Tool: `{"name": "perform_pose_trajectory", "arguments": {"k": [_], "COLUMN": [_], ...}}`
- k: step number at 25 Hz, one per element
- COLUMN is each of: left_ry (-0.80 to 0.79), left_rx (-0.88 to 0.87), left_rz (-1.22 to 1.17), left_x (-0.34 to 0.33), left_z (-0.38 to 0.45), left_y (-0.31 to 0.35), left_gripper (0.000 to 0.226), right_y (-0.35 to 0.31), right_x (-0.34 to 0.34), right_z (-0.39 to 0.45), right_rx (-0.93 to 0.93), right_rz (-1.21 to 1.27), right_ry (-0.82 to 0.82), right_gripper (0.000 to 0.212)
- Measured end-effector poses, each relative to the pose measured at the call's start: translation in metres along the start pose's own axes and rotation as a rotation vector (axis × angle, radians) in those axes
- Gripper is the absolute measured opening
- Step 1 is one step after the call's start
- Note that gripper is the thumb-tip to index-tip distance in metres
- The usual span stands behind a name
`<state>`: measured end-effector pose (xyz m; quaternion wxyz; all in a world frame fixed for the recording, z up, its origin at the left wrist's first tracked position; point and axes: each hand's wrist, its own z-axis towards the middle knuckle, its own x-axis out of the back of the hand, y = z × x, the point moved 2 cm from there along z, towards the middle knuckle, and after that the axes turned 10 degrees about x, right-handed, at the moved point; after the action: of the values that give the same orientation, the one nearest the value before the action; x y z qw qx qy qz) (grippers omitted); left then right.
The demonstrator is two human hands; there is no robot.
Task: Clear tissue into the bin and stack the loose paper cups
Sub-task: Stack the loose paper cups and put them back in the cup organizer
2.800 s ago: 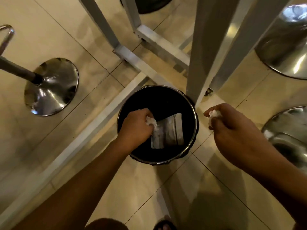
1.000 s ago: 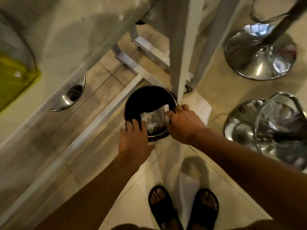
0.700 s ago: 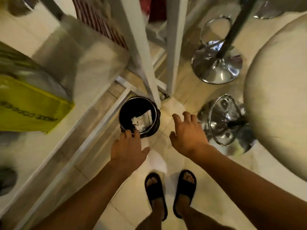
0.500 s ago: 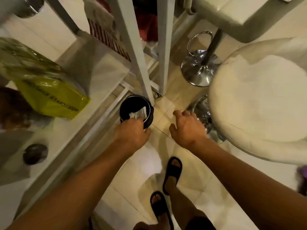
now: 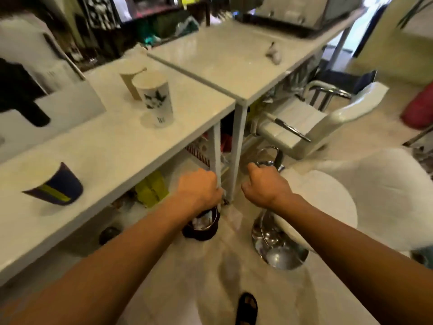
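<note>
Both hands (image 5: 199, 188) now empty, loosely curled, up from bin (image 5: 201, 227); cups (image 5: 153, 97) back in view.

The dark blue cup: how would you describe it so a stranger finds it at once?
Start at the long white table on the left. Nearest its front end stands a dark blue cup with a yellow-green stripe. The other two cups stand together farther back, pale or brown.

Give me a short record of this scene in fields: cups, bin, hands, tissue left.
cups: white cup, brown cup behind it, dark blue cup, all loose on the table
bin: black bin on the floor, white scraps inside
left hand: above the bin, looks empty
right hand: loosely curled, looks empty
tissue left: crumpled piece on the far table
</note>
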<state>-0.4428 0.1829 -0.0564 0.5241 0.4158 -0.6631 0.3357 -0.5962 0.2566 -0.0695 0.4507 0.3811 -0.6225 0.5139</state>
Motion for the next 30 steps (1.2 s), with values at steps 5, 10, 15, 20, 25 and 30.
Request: {"name": "perform_pose_trajectory", "arguments": {"k": [5,10,15,20,25,30], "left_ry": [0.24,0.417,0.529,0.63,0.611,0.568], "left_rx": [0.039,0.176,0.326,0.523,0.708,0.926], "left_rz": [-0.03,0.01,0.028,-0.062,-0.057,-0.054], "left_x": [0.142,0.237,0.29,0.302,0.301,0.291], "left_z": [-0.023,-0.046,-0.083,-0.133,-0.179,-0.236], "left_y": [-0.04,-0.073,-0.11,-0.149,-0.185,-0.226], "left_gripper": [0.04,0.05,0.058,0.055,0.055,0.054], "right_y": [-0.073,-0.12,-0.149,-0.183,-0.239,-0.308], "right_x": [0.137,0.226,0.279,0.299,0.288,0.259], "right_z": [0.026,0.05,0.062,0.07,0.08,0.072], "right_rx": [0.139,0.248,0.37,0.577,0.732,0.909], "right_rz": [0.005,-0.046,-0.054,-0.014,0.067,0.143], "right_ry": [0.131,0.247,0.375,0.441,0.443,0.346], "right_gripper": [0.045,0.052,0.051,0.045,0.055,0.052]}}
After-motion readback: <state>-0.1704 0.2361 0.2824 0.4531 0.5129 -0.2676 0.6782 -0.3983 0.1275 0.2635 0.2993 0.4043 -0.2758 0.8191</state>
